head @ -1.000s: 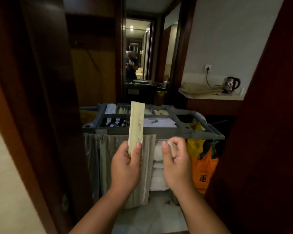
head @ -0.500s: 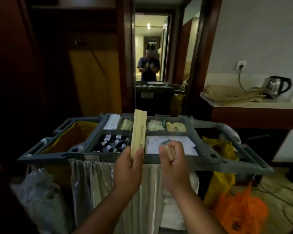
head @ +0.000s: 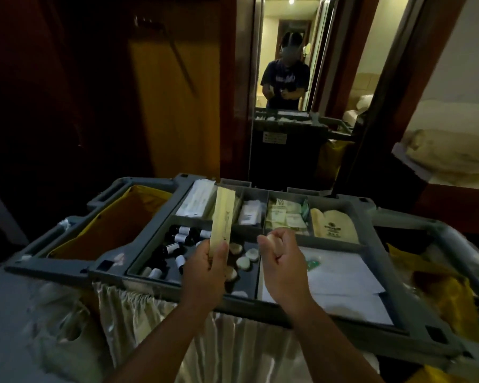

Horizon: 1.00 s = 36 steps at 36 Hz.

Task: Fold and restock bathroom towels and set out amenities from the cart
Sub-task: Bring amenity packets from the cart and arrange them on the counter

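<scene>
Cream paper forms the long narrow sachet (head: 223, 219) that the left hand (head: 205, 269) pinches by its lower end. Thumb and fingers (head: 221, 252) close on it so it stands nearly upright. The right hand (head: 284, 268) is curled round a small pale rounded piece (head: 273, 241), mostly hidden in the fist. Both hands hover over the grey plastic cart tray (head: 161, 288), near its front edge. Beneath them one compartment holds small black bottles with white labels (head: 177, 243) and round white soaps (head: 246, 258); to the right lie white paper sheets (head: 340, 275). Farther back sit cream packets (head: 285, 217) and a cream cloth mitt (head: 333, 226). A yellow bag (head: 116, 217) hangs open at the left.
</scene>
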Available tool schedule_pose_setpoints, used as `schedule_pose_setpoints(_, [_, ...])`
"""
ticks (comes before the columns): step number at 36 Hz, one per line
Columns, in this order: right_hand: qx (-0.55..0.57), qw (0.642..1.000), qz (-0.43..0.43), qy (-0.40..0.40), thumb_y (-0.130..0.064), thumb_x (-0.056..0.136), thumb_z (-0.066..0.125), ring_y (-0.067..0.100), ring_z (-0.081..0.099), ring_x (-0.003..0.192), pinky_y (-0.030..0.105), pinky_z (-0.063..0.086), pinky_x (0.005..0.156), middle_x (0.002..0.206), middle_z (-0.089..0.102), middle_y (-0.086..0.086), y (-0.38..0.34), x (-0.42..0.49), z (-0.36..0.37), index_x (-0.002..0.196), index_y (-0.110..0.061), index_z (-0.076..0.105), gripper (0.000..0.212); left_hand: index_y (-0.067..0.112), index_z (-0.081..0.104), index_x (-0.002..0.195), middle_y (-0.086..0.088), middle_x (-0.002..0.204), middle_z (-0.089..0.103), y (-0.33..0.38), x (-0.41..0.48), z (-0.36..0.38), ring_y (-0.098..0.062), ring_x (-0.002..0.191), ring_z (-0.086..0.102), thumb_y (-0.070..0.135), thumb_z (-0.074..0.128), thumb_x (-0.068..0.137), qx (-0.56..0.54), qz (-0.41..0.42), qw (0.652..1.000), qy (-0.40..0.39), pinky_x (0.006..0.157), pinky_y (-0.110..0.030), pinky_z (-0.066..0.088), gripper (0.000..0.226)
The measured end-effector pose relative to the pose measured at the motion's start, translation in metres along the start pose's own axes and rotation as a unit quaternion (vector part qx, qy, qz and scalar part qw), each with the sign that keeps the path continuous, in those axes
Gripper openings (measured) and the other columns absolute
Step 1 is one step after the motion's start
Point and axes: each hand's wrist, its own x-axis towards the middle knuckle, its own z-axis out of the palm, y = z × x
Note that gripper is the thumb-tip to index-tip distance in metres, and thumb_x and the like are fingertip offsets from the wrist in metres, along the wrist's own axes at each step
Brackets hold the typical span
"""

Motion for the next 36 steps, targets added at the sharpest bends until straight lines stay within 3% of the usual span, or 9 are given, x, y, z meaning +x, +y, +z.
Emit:
schedule_pose_setpoints(9, [-0.178, 0.975, 0.066, -0.114, -0.049, 0.09, 0.071, 0.016, 0.055, 0.099, 0.037, 0.048, 0.085, 0.103, 0.055, -0.01, 0.066, 0.1, 0.062, 0.107, -0.033, 0.046, 0.034, 0.023, 0.054, 0.075, 0.005, 0.06, 0.055, -0.076, 0.099, 0.043, -0.01, 0.057, 0.056, 0.039, 0.055, 0.104, 0.046, -0.056, 0.997, -0.021, 0.054, -0.034, 0.043, 0.033])
schedule_pose_setpoints(14, [-0.355, 0.893, 0.075, -0.267, -0.026, 0.086, 0.069, 0.03, 0.044, 0.131, 0.047, 0.032, 0.106, 0.133, 0.055, 0.004, 0.087, 0.127, 0.09, 0.135, -0.032, 0.043, 0.056, 0.012, 0.059, 0.082, -0.004, 0.07, 0.063, -0.09, 0.123, 0.053, -0.011, 0.062, 0.059, 0.038, 0.056, 0.103, 0.07, -0.086, 0.992, -0.051, 0.059, -0.029, 0.047, 0.033])
schedule_pose_setpoints(17, [-0.429, 0.848, 0.019, -0.311, -0.028, 0.085, 0.069, 0.032, 0.047, 0.125, 0.047, 0.033, 0.101, 0.125, 0.061, 0.003, 0.1, 0.136, 0.102, 0.124, -0.027, 0.049, 0.043, 0.012, 0.06, 0.082, -0.003, 0.071, 0.063, -0.098, 0.134, 0.063, -0.009, 0.068, 0.061, 0.035, 0.055, 0.104, 0.061, -0.118, 0.989, -0.06, 0.058, -0.024, 0.046, 0.032])
schedule_pose_setpoints(23, [-0.469, 0.807, 0.006, -0.36, -0.033, 0.086, 0.069, 0.03, 0.048, 0.12, 0.049, 0.033, 0.101, 0.115, 0.064, 0.001, 0.111, 0.148, 0.111, 0.113, -0.028, 0.056, 0.03, 0.018, 0.059, 0.086, 0.001, 0.077, 0.065, -0.108, 0.15, 0.073, -0.004, 0.069, 0.061, 0.033, 0.05, 0.107, 0.071, -0.137, 0.987, -0.041, 0.068, -0.036, 0.053, 0.027])
schedule_pose_setpoints(26, [-0.35, 0.891, 0.026, -0.286, -0.037, 0.101, 0.052, 0.022, 0.058, 0.107, 0.042, 0.035, 0.091, 0.099, 0.062, -0.008, 0.113, 0.159, 0.109, 0.099, -0.032, 0.056, 0.007, 0.018, 0.061, 0.09, -0.001, 0.081, 0.066, -0.113, 0.158, 0.074, -0.012, 0.075, 0.065, 0.027, 0.049, 0.107, 0.069, -0.133, 0.988, -0.036, 0.07, -0.043, 0.056, 0.023])
schedule_pose_setpoints(29, [-0.163, 0.969, 0.054, -0.179, -0.042, 0.107, 0.045, 0.013, 0.06, 0.083, 0.028, 0.042, 0.07, 0.083, 0.056, -0.014, 0.103, 0.182, 0.107, 0.095, -0.034, 0.054, 0.017, 0.006, 0.061, 0.096, -0.005, 0.083, 0.068, -0.111, 0.171, 0.072, -0.008, 0.074, 0.065, 0.014, 0.049, 0.107, 0.052, -0.141, 0.988, -0.041, 0.067, -0.028, 0.055, 0.018])
schedule_pose_setpoints(31, [-0.074, 0.977, 0.083, -0.182, -0.046, 0.105, 0.049, 0.008, 0.06, 0.085, 0.018, 0.044, 0.067, 0.092, 0.062, -0.014, 0.095, 0.205, 0.114, 0.114, -0.03, 0.057, 0.02, 0.009, 0.058, 0.092, -0.008, 0.081, 0.064, -0.11, 0.181, 0.073, -0.012, 0.071, 0.062, 0.016, 0.049, 0.106, 0.05, -0.141, 0.987, -0.062, 0.069, -0.03, 0.051, 0.019])
schedule_pose_setpoints(33, [-0.021, 0.976, 0.113, -0.187, -0.053, 0.1, 0.056, 0.011, 0.066, 0.093, 0.029, 0.056, 0.079, 0.103, 0.069, -0.01, 0.092, 0.231, 0.125, 0.127, -0.025, 0.058, 0.039, 0.018, 0.063, 0.095, -0.004, 0.088, 0.066, -0.109, 0.19, 0.074, -0.013, 0.082, 0.061, 0.022, 0.053, 0.105, 0.059, -0.15, 0.984, -0.078, 0.076, -0.035, 0.049, 0.015])
schedule_pose_setpoints(36, [0.017, 0.981, 0.121, -0.15, -0.045, 0.097, 0.067, 0.014, 0.067, 0.087, 0.036, 0.058, 0.079, 0.097, 0.07, -0.004, 0.091, 0.266, 0.142, 0.116, -0.019, 0.063, 0.033, 0.004, 0.067, 0.125, -0.013, 0.111, 0.073, -0.111, 0.209, 0.075, -0.02, 0.096, 0.07, 0.014, 0.059, 0.103, 0.076, -0.171, 0.979, -0.077, 0.08, -0.027, 0.053, 0.025])
